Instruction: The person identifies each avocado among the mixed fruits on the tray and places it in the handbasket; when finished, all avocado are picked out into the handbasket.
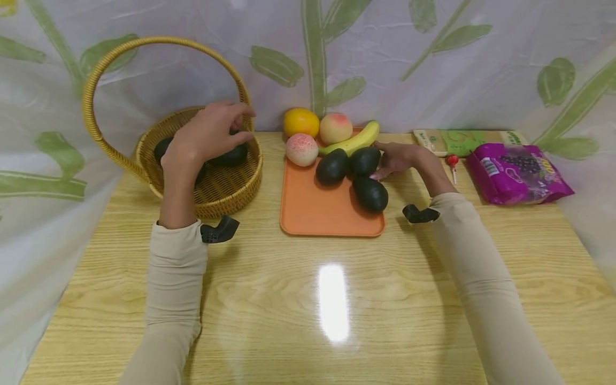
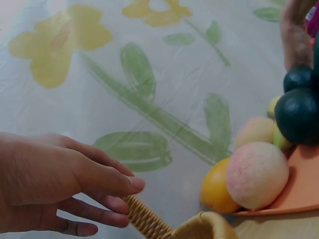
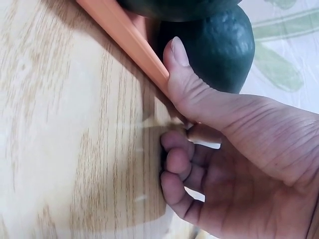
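My left hand (image 1: 204, 133) hovers over the wicker basket (image 1: 236, 200) with its fingers loosely spread and nothing between them. Dark green avocados (image 1: 233, 156) lie inside the basket, partly covered by that hand. On the right, my right hand (image 1: 401, 159) pinches the right edge of an orange tray (image 1: 322, 216); in the right wrist view the thumb (image 3: 182, 69) lies on its rim, with the other fingers curled below. Three avocados (image 1: 370, 194) sit on the tray close to this hand. Behind them are a banana (image 1: 353, 141), two peaches (image 1: 301, 149) and an orange fruit (image 1: 301, 123).
The basket's tall hoop handle (image 1: 161, 40) arches up behind the left hand. Right of the tray lie a red lollipop (image 1: 452, 160), a purple grape-print bag (image 1: 522, 174) and a flat green-and-tan packet (image 1: 462, 141). A leaf-patterned curtain (image 1: 375, 59) hangs behind the wooden table (image 1: 269, 299).
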### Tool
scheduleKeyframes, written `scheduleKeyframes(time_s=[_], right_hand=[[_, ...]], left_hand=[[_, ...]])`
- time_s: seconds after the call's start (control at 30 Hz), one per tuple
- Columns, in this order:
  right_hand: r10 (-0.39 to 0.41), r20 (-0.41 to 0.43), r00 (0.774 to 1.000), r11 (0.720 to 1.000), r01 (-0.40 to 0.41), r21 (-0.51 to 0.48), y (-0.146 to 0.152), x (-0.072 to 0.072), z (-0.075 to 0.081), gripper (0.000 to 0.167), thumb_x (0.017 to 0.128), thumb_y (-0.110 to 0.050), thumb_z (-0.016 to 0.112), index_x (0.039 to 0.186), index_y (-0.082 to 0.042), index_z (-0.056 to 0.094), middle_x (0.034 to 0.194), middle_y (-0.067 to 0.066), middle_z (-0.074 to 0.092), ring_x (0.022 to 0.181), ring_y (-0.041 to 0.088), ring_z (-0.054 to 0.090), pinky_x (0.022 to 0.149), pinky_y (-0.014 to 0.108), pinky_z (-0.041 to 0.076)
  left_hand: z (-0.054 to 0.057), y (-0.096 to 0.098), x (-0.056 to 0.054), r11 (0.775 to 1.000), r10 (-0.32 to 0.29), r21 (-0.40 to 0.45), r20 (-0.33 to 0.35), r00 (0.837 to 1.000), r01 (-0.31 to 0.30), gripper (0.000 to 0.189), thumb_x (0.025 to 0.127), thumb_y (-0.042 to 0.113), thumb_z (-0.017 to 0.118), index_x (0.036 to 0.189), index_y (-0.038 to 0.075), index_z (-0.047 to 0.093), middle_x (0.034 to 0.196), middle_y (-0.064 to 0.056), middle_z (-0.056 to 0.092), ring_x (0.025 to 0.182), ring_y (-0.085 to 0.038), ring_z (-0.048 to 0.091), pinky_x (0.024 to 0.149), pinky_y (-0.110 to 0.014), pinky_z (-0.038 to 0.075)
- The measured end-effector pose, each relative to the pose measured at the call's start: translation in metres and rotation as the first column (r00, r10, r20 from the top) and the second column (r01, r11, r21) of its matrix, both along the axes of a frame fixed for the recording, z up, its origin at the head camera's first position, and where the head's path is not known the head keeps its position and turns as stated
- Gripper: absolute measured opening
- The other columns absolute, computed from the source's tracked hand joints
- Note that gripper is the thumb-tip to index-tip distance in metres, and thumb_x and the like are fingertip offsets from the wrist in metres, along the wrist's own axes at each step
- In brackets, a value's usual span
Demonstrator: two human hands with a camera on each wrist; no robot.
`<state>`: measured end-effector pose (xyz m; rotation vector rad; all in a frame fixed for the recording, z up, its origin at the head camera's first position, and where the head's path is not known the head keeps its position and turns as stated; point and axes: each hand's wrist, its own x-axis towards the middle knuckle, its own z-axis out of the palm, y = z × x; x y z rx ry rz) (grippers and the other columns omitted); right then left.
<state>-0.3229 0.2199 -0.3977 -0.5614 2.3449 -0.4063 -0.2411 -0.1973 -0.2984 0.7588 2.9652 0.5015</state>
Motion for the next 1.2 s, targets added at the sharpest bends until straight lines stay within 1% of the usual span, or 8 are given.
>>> scheduleKeyframes(time_s=[0.13, 0.47, 0.57, 0.67, 0.87, 0.97, 1.1, 1.2], right_hand=[[0.007, 0.001, 1.000, 1.000, -0.007, 0.001, 0.000, -0.001, 0.000, 0.119, 0.089, -0.049, 0.080, 0.166, 0.001, 0.005, 0.162, 0.037, 0.033, 0.155, 0.048, 0.030, 0.129, 0.057, 0.025], [0.002, 0.004, 1.000, 1.000, -0.002, 0.005, 0.000, -0.003, -0.003, 0.120, 0.089, -0.050, 0.080, 0.166, 0.002, 0.004, 0.168, 0.035, 0.021, 0.159, 0.047, 0.021, 0.130, 0.057, 0.022], [0.001, 0.004, 1.000, 1.000, -0.001, 0.000, -0.001, -0.003, -0.004, 0.119, 0.090, -0.048, 0.080, 0.166, 0.002, 0.004, 0.167, 0.035, 0.023, 0.159, 0.046, 0.022, 0.130, 0.057, 0.022], [0.002, -0.004, 1.000, 1.000, -0.002, 0.001, -0.001, -0.002, -0.003, 0.116, 0.090, -0.047, 0.080, 0.166, 0.001, 0.006, 0.163, 0.035, 0.033, 0.154, 0.044, 0.032, 0.129, 0.056, 0.026], [0.015, -0.015, 1.000, 1.000, -0.015, 0.005, 0.000, -0.002, -0.001, 0.114, 0.090, -0.048, 0.079, 0.166, 0.000, 0.009, 0.161, 0.036, 0.036, 0.153, 0.046, 0.034, 0.127, 0.057, 0.028], [0.009, -0.014, 1.000, 1.000, -0.009, 0.002, 0.000, -0.002, -0.001, 0.114, 0.090, -0.049, 0.079, 0.166, -0.001, 0.010, 0.160, 0.034, 0.037, 0.152, 0.044, 0.036, 0.127, 0.057, 0.028], [-0.006, -0.006, 1.000, 1.000, 0.006, -0.005, 0.000, -0.002, -0.002, 0.114, 0.090, -0.048, 0.080, 0.166, -0.002, 0.009, 0.153, 0.031, 0.044, 0.142, 0.038, 0.042, 0.126, 0.055, 0.030], [-0.013, 0.002, 1.000, 1.000, 0.013, -0.001, 0.000, -0.001, -0.002, 0.113, 0.091, -0.046, 0.079, 0.166, -0.001, 0.008, 0.150, 0.031, 0.047, 0.139, 0.038, 0.044, 0.126, 0.055, 0.031]], left_hand=[[-0.001, 0.012, 0.001, 1.000, -0.003, 0.025, -0.029, 1.000, 0.003, 0.037, 0.105, 0.015, 0.061, 0.139, 0.001, 0.059, 0.117, -0.023, 0.064, 0.104, -0.036, 0.061, 0.095, -0.052, 0.052], [-0.011, 0.050, 0.002, 0.996, -0.077, 0.033, -0.017, 0.997, 0.078, 0.039, 0.106, 0.019, 0.061, 0.142, 0.004, 0.058, 0.132, -0.019, 0.062, 0.110, -0.036, 0.067, 0.099, -0.049, 0.056], [-0.015, 0.061, 0.002, 0.991, -0.129, 0.041, -0.024, 0.991, 0.130, 0.036, 0.105, 0.019, 0.062, 0.137, 0.003, 0.061, 0.133, -0.018, 0.063, 0.110, -0.035, 0.067, 0.100, -0.048, 0.055], [-0.019, 0.070, 0.002, 0.986, -0.165, 0.018, -0.032, 0.986, 0.166, 0.036, 0.104, 0.017, 0.061, 0.136, 0.001, 0.061, 0.129, -0.019, 0.064, 0.108, -0.035, 0.065, 0.100, -0.046, 0.054], [-0.029, 0.088, 0.000, 0.978, -0.204, -0.042, -0.002, 0.979, 0.204, 0.037, 0.105, 0.021, 0.062, 0.140, 0.007, 0.058, 0.123, -0.017, 0.064, 0.110, -0.033, 0.061, 0.101, -0.052, 0.052], [-0.035, 0.097, 0.000, 0.969, -0.242, -0.040, -0.002, 0.970, 0.242, 0.035, 0.105, 0.021, 0.062, 0.138, 0.009, 0.059, 0.122, -0.016, 0.065, 0.109, -0.032, 0.061, 0.099, -0.052, 0.053], [-0.043, 0.107, 0.000, 0.950, -0.309, -0.044, -0.034, 0.950, 0.308, 0.036, 0.104, 0.016, 0.065, 0.137, 0.005, 0.061, 0.120, -0.018, 0.066, 0.103, -0.032, 0.062, 0.096, -0.045, 0.055], [-0.048, 0.116, 0.002, 0.935, -0.352, -0.059, -0.025, 0.936, 0.350, 0.040, 0.102, 0.017, 0.067, 0.139, 0.003, 0.061, 0.129, -0.019, 0.064, 0.111, -0.033, 0.062, 0.105, -0.044, 0.053]])
